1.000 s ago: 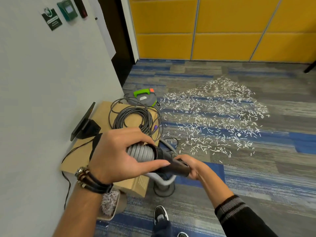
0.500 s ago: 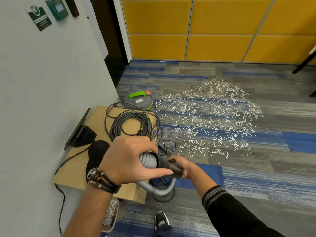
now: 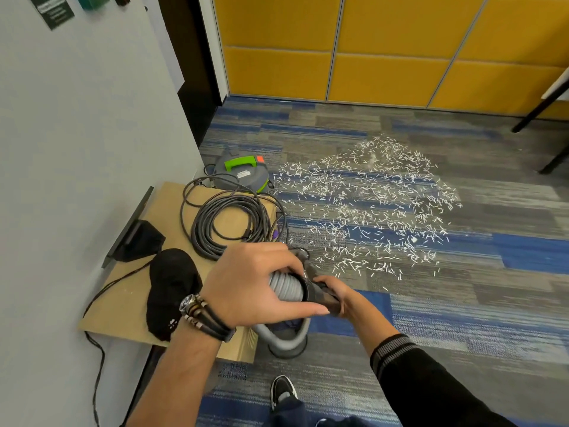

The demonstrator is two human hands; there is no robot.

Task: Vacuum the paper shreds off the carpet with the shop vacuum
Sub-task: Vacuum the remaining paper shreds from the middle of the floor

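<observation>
White paper shreds (image 3: 369,208) lie scattered over the blue and grey carpet (image 3: 462,303) ahead of me. The grey shop vacuum (image 3: 241,174) with a green handle stands on the floor by the wall. My left hand (image 3: 255,282) grips the ribbed grey hose (image 3: 284,288) near its black cuff. My right hand (image 3: 334,291) holds the dark nozzle piece (image 3: 326,298) at the hose's end. The hose loops down to the floor below my hands.
A cardboard box (image 3: 166,229) by the wall carries a coiled grey cable (image 3: 228,223), a black cap (image 3: 172,288) and a black stand (image 3: 138,238). My shoe (image 3: 283,392) is below. Yellow wall panels (image 3: 385,50) stand behind; black table legs (image 3: 542,118) at right.
The view has tilted and moved back, so the box, cap and vacuum show more fully. Both hands keep their grip on the hose and nozzle, held a little higher over the floor.
</observation>
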